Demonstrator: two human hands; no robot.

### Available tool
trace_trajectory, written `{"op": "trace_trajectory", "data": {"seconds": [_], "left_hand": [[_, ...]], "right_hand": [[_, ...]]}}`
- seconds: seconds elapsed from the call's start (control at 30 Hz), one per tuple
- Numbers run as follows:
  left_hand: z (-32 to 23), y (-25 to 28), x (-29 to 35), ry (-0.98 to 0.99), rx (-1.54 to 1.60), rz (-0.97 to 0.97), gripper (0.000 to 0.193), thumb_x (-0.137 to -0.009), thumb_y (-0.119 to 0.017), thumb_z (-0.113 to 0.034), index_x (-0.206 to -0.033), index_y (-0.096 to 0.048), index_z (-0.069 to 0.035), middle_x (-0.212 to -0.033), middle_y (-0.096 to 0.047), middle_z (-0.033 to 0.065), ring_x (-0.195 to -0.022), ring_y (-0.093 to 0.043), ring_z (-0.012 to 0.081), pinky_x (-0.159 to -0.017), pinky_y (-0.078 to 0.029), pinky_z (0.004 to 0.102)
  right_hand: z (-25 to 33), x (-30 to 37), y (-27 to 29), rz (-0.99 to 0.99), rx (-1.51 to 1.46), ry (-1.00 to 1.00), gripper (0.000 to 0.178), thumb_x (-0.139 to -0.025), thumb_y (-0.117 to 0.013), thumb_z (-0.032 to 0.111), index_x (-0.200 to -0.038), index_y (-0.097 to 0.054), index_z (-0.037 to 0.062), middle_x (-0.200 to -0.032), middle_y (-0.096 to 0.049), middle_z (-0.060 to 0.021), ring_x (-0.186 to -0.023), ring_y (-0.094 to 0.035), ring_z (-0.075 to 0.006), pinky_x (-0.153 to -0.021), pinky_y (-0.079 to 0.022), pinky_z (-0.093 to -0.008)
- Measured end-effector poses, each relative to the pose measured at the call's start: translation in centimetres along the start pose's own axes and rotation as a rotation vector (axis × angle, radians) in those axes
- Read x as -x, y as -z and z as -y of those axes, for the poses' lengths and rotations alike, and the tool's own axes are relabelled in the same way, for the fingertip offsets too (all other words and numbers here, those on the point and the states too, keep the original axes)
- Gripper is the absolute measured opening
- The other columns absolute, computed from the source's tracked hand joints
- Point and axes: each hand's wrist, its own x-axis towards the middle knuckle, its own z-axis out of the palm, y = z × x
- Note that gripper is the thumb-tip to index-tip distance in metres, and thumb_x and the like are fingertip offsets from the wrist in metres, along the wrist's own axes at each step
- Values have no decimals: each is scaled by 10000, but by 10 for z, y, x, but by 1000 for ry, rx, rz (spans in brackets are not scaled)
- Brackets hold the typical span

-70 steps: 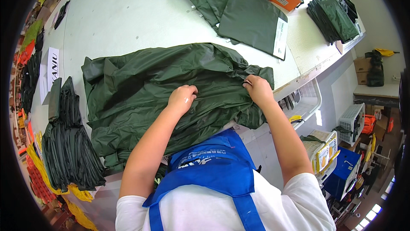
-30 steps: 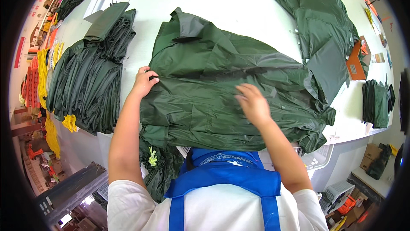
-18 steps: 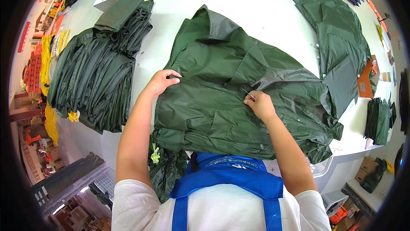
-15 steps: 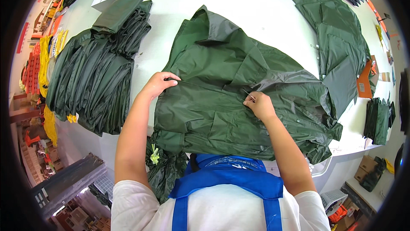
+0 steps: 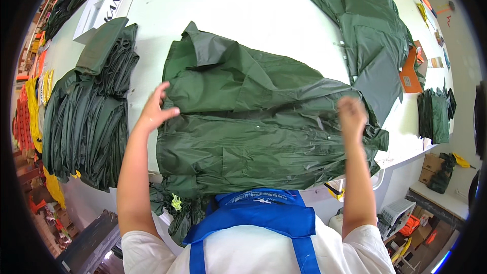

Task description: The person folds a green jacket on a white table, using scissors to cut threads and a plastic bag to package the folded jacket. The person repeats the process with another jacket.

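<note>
In the head view I have the two hands well apart over the dark green garment (image 5: pixel 218 137), which lies spread and creased on the white counter (image 5: pixel 228 0), its near edge against the blue apron (image 5: pixel 248 221). The left hand (image 5: pixel 154 109) is at the garment's left edge, thumb and fingers parted wide; a moment ago they were close together there, and I cannot tell whether they touch the cloth now. The right hand (image 5: pixel 353 117) has shifted from the middle of the garment to its right part and is blurred by motion. Earlier I could make out a small metal tool in it; now I cannot tell what it grips, or whether its fingers are closed.

The garment keeps its place and its upper left corner is turned over as before. My whole view has swung a little, so more of the white box (image 5: pixel 99 8) shows at the upper left. The dark green pile (image 5: pixel 86 127) sits left of the garment, apart from it. At the upper right I see overlapping green pieces (image 5: pixel 365 15), with an orange box (image 5: pixel 411 74) beside them and a folded green stack (image 5: pixel 432 117) just below the box
</note>
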Motion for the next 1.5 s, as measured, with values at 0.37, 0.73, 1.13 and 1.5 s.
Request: {"op": "trace_trajectory", "data": {"seconds": [0.37, 0.73, 1.13, 1.5], "left_hand": [[-82, -16, -79, -136, 365, -76, 375, -901, -623, -254, -1132, -583, 40, -1039, -645, 78, -925, -577, 157, -856, -448, 312], [-88, 62, 97, -72, 748, -46, 461, -926, -582, -143, -1332, -445, 27, -1302, -542, 106, -1180, -522, 200, -1039, -373, 350], [50, 47, 178, 294, 885, -79, 427, -951, -559, -162, -1331, -453, 0, -1260, -572, 97, -1139, -550, 189, -964, -441, 340], [-5, 83, 129, 111, 747, -92, 391, -851, -586, -12, -1232, -499, -5, -1186, -600, 87, -1092, -569, 198, -986, -426, 363]], "right_hand": [[-8, -37, 130, 830, 2, -268, 133, -814, -662, 131, -787, -688, 3, -754, -662, -42, -783, -614, -132, -775, -480, -287], [-123, -72, 84, 187, 523, 74, 420, -854, -658, 309, -1156, -579, 27, -938, -675, -182, -906, -638, -355, -835, -488, -426], [-26, 44, 89, 978, 269, -237, 715, -829, -599, 576, -1075, -590, -95, -972, -651, -252, -952, -614, -373, -858, -457, -412], [-16, -2, 212, 207, -1360, -220, 433, -1004, -454, 327, -1310, -489, 22, -1328, -523, -112, -1227, -483, -248, -1083, -333, -403]]}}
